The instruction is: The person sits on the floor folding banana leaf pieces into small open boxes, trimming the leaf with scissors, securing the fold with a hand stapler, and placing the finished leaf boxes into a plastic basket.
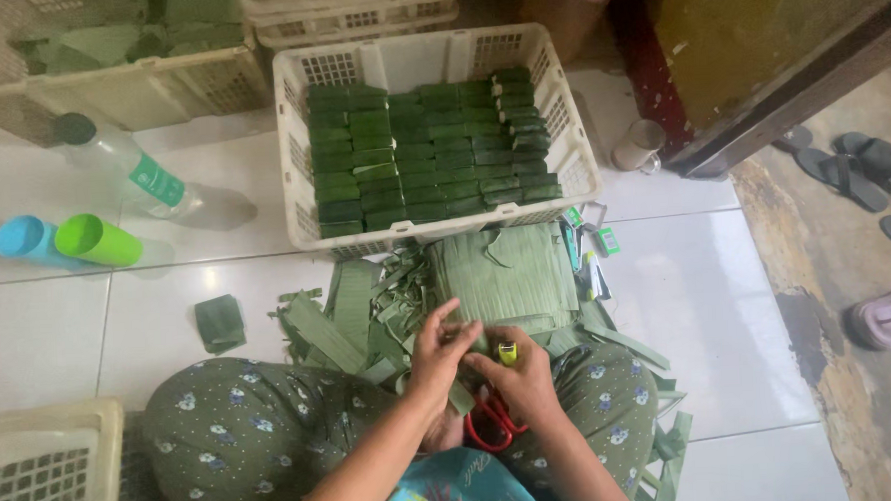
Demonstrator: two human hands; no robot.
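Note:
My left hand [440, 356] and my right hand [521, 377] meet over my lap, both pinching a folded green leaf parcel [462, 392] between them. My right hand also grips a small yellow stapler [508, 353]. Red-handled scissors [488, 426] lie on my lap just under the hands. A stack of flat banana leaf sheets [507, 273] sits on the floor right in front of my hands, with cut leaf strips [338, 320] scattered to its left. Beyond it a white plastic basket [293, 187] holds several neat rows of finished green parcels [426, 151].
A single leaf parcel [218, 323] lies on the tile at left. A blue cup [24, 239], a green cup [97, 241] and a plastic bottle [126, 159] lie farther left. Cream baskets [44, 468] stand near left and behind. Sandals [858, 167] lie at right.

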